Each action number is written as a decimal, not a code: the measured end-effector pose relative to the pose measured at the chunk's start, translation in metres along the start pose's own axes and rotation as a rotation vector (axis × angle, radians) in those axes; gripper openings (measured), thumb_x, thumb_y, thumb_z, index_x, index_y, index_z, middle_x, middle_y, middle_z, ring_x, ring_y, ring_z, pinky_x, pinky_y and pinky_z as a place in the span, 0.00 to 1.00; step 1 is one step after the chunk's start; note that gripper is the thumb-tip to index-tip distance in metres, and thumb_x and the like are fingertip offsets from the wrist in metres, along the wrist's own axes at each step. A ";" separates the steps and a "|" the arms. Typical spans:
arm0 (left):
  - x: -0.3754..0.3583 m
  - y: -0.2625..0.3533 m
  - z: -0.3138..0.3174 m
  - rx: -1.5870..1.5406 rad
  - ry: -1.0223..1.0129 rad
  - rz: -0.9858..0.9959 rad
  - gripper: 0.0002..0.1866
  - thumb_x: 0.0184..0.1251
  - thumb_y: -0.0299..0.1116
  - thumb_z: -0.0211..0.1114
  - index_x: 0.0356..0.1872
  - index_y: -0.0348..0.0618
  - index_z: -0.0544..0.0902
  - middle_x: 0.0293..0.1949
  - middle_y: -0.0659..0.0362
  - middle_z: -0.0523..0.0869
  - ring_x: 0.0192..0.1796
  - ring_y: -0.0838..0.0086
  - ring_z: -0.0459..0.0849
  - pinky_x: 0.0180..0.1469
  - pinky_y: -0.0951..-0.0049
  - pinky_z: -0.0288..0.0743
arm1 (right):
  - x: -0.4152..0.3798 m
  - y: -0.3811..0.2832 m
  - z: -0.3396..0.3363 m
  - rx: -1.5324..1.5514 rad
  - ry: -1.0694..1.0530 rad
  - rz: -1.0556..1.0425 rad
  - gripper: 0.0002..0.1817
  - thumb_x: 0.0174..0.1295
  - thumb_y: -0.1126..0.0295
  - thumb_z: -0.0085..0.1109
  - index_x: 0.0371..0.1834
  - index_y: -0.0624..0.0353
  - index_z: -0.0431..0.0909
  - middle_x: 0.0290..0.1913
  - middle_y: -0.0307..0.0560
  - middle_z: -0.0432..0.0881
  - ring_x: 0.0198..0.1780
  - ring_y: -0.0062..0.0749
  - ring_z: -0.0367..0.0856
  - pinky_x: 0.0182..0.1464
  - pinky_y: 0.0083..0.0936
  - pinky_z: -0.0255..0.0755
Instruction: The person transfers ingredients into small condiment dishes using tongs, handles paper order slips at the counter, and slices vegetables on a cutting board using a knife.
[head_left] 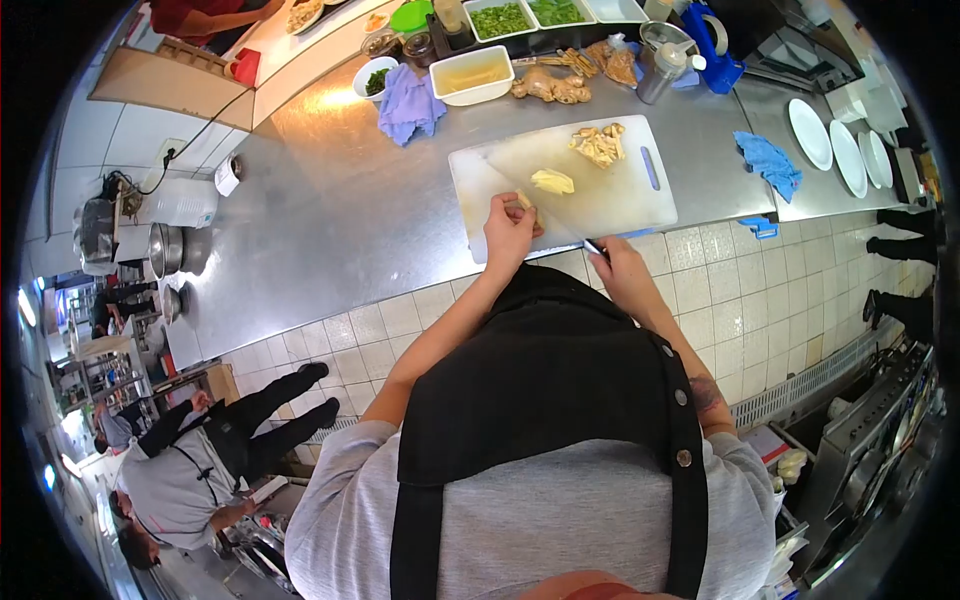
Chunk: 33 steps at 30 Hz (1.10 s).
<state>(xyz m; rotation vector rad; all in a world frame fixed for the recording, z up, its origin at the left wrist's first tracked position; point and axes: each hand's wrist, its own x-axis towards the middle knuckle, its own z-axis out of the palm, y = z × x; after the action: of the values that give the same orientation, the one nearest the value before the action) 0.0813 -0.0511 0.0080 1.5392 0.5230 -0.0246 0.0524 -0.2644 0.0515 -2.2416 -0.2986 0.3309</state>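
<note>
Stainless-steel tabletop [340,220] carries a white rectangular cutting board [635,208]. Clock positions are read from the board's centre; twelve o'clock points away from the person.

Left hand [509,234]: at about seven to eight o'clock, fingers closed on a slim, tan, root-like piece [529,208] over the board. Right hand [622,268]: at five o'clock, clamped around a black-handled knife [594,246]. The blade points toward ten o'clock, beside the tan piece; edge contact cannot be confirmed.

Pale yellow, smooth-cut pieces [552,181] lie near the centre. A heap of tan irregular scraps [598,146] lies at one o'clock. Off the board, a knobbly brown root [552,86] lies at twelve o'clock and a crumpled blue cloth [768,165] at three.

Recommended practice for the knife work apparently in hand: seat the piece firmly on the board, curl the left fingertips clear of the edge, and use short, controlled strokes. Keep the scraps separate from the yellow pieces. Caution: the small piece may roll if held loosely.
</note>
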 end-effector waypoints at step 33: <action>0.025 -0.008 -0.019 0.593 0.001 1.058 0.07 0.54 0.19 0.70 0.35 0.37 0.84 0.40 0.53 0.85 0.43 0.58 0.84 0.44 0.65 0.80 | -0.006 0.011 -0.014 -0.097 -0.041 0.011 0.18 0.64 0.68 0.61 0.57 0.56 0.76 0.36 0.63 0.83 0.40 0.62 0.82 0.41 0.51 0.75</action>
<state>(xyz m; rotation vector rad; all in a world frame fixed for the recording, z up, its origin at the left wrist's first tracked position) 0.0955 -0.0257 -0.0071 2.2303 -0.3907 0.6845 0.0529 -0.2833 0.0520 -2.3347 -0.3302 0.3759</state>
